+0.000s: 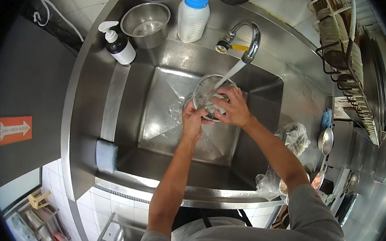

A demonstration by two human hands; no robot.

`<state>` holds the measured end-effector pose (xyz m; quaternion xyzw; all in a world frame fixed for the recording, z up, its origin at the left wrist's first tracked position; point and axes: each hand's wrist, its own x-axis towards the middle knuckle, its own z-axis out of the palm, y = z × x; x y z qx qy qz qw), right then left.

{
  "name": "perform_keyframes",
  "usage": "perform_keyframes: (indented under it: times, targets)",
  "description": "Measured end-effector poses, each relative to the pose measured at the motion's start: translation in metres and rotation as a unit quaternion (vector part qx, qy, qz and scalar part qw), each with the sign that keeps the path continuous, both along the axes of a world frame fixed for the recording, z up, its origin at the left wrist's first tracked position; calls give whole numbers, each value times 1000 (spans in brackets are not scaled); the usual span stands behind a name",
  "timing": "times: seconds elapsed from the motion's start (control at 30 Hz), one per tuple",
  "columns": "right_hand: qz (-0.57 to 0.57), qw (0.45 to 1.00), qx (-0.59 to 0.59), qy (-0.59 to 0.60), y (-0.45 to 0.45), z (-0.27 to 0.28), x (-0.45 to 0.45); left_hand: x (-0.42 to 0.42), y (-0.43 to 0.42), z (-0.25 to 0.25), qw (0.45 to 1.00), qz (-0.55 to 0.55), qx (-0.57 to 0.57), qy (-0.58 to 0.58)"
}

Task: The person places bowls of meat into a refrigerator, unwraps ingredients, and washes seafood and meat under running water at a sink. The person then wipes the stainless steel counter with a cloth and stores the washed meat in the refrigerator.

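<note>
Rinsing seems under way, the left hand (193, 119) pinching the rim of a round bowl (202, 92) below the running faucet (254, 41) in the sink (167, 138), the right hand (232, 107) cupping something pale inside, and turning the bowl would call for a steady rim grip

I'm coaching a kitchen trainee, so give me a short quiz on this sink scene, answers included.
1. What colour is the cap on the large white plastic bottle? A) red B) blue C) green
2. True or false: water runs from the curved chrome faucet toward the round metal bowl at the left hand and right hand.
3. Fill in: the black bottle with a white label has a white ____ top.

Key: 1 B; 2 true; 3 pump.
</note>
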<state>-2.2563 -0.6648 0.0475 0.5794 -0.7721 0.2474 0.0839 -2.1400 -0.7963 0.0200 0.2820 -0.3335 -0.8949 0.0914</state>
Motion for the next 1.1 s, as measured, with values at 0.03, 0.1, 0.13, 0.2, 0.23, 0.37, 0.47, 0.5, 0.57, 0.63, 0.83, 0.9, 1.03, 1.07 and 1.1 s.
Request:
perform_keyframes:
  times: [0.03,0.1,0.13,0.2,0.23,0.37,0.47,0.5,0.57,0.63,0.83,0.9,1.03,1.07,1.1]
  targets:
    - [-24,999,-25,-28,-1,-3,2,1,1,-2,1000,1,0,1]
    - [-51,998,-3,-31,-5,3,8,2,3,-8,1000,17,7,14]
    - [-79,996,20,-33,-7,7,11,2,4,-11,1000,17,7,14]
    - [-89,993,53,-54,-10,13,15,0,6,-6,1000,23,1,7]
    - [-99,989,86,-75,-11,16,17,0,7,-4,1000,22,1,8]
    - [-118,986,90,-81,-13,25,22,1,9,-5,999,44,7,1]
    - [-173,968,126,-128,-12,25,21,3,16,-15,999,52,1,6]
    - [-174,966,140,-132,-12,23,20,2,19,-16,998,56,-4,4]
    - [-175,963,154,-135,-11,24,18,1,26,-16,998,65,-2,-6]
    - [-190,953,179,-152,-14,26,19,1,28,-17,997,76,0,-18]
    - [-250,924,259,-126,-20,38,20,-1,31,-16,998,65,17,15]
    - [-283,925,238,-87,-19,34,20,-6,35,-15,996,82,17,23]
    - [-304,932,178,-88,-18,27,11,-13,38,-13,995,91,29,24]
    - [-304,932,179,-87,-19,26,9,-13,38,-14,996,88,18,10]
    - [-304,928,196,-84,-20,25,8,-14,37,-16,996,85,7,-4]
